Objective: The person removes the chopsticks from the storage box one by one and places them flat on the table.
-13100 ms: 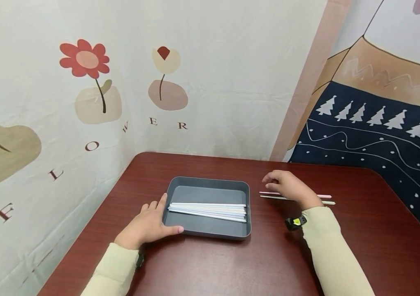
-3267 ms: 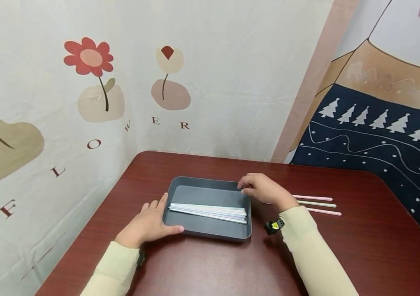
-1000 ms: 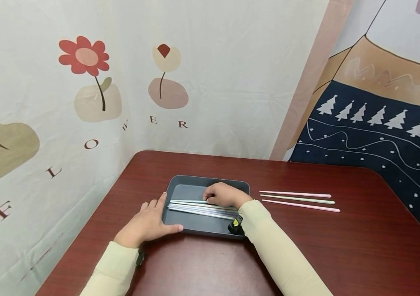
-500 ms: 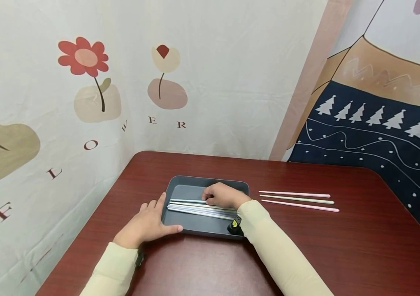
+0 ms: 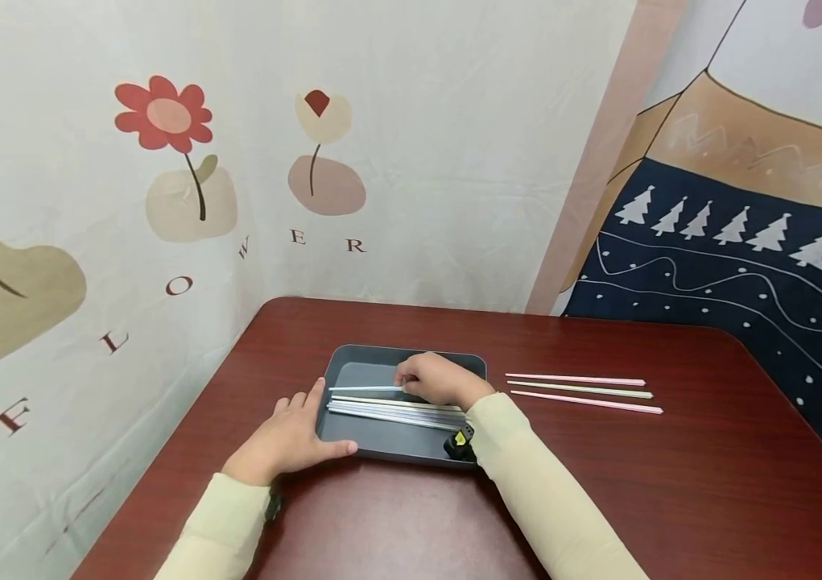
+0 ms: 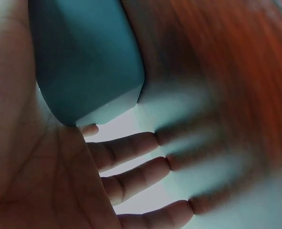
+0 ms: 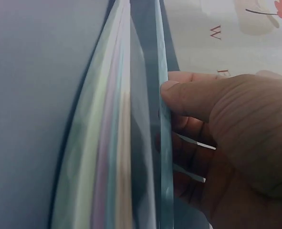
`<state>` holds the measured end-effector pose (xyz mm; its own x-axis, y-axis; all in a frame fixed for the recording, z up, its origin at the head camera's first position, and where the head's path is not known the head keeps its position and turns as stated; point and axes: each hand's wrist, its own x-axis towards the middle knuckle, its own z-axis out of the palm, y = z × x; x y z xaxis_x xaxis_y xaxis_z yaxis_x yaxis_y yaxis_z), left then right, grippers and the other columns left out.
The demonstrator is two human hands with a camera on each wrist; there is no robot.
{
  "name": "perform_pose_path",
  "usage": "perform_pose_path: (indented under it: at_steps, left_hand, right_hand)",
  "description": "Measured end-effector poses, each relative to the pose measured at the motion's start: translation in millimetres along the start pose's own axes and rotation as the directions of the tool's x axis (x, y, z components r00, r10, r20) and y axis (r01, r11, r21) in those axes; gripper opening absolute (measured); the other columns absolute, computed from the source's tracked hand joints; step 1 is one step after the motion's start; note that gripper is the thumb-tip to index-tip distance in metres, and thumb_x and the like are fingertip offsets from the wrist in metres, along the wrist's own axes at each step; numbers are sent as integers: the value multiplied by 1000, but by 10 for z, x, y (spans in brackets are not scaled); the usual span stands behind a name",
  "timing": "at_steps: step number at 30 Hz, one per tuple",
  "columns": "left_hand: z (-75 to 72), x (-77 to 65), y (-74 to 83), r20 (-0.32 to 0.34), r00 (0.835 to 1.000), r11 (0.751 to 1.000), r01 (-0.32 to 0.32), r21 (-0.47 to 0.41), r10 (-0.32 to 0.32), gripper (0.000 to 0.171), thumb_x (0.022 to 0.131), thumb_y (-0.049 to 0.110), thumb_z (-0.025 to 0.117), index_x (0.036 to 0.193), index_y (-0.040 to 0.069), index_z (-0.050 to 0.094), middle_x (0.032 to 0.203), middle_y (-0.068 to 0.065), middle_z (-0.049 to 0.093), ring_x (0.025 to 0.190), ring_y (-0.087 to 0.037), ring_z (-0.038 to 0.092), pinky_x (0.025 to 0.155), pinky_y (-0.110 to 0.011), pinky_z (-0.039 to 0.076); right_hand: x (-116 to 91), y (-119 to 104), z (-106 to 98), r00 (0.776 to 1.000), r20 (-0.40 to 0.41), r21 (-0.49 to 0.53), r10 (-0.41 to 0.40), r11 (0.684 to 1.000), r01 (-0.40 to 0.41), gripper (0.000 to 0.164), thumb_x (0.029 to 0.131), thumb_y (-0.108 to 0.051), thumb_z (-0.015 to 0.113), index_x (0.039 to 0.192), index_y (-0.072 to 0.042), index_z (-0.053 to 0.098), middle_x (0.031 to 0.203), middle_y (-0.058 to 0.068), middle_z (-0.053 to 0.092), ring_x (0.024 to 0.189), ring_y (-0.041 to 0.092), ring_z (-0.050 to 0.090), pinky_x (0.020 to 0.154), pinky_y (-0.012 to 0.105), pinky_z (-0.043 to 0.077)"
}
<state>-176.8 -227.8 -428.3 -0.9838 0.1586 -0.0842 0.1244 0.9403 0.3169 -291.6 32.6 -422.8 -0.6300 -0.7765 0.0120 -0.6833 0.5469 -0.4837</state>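
Observation:
In the head view a dark grey tray (image 5: 374,369) holds several pale chopsticks (image 5: 382,409) lying side by side. Reaching into it, my right hand (image 5: 438,379) pinches a light blue chopstick (image 5: 360,389) between thumb and fingers. The right wrist view shows this chopstick (image 7: 164,143) apart from the bundle of yellowish, lilac, blue and cream ones (image 7: 102,152). My left hand (image 5: 287,439) rests at the tray's near left corner, fingers extended along its left side and thumb at the front. Fingertips touch the table beside the tray wall (image 6: 90,57) in the left wrist view.
Right of the tray, two pink chopsticks (image 5: 584,402) and a green one (image 5: 580,390) lie roughly parallel on the reddish-brown table (image 5: 396,515). Behind the table hangs a pale cloth (image 5: 439,201) printed with flowers, with a dark blue tree-patterned part at the right.
A second pink chopstick has joined the pair on the table since the oldest frame. My right hand has moved into the tray and drawn the light blue chopstick away from the bundle, toward the back.

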Motion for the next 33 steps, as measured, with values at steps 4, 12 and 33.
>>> perform_pose_path:
  at_steps: [4, 12, 33]
  left_hand:
    - [2, 2, -3, 1, 1000, 1000, 1, 2, -1, 132, 67, 81, 68, 156, -4, 19, 135, -24, 48, 111, -37, 43, 87, -50, 48]
    - [3, 11, 5, 2, 1000, 1000, 2, 6, -2, 133, 67, 83, 67, 156, -3, 19, 135, -24, 48, 111, -37, 43, 87, -50, 48]
    - [36, 9, -18, -10, 1000, 1000, -10, 9, 10, 134, 66, 85, 65, 156, -3, 20, 136, -25, 47, 113, -40, 43, 88, -52, 47]
  right_hand:
    - [-25, -28, -33, 1000, -4, -18, -7, 1000, 7, 19, 102, -7, 54, 103, -13, 72, 104, -2, 67, 81, 9, 57, 76, 29, 48]
    - [-105, -66, -141, 999, -20, -19, -24, 1000, 24, 20, 102, -7, 54, 107, -13, 72, 109, -3, 66, 91, 9, 58, 80, 30, 49]
    - [-460, 17, -479, 995, -97, -54, -32, 998, 26, 17, 97, 0, 60, 107, -7, 72, 102, -2, 64, 91, 13, 59, 80, 33, 49]
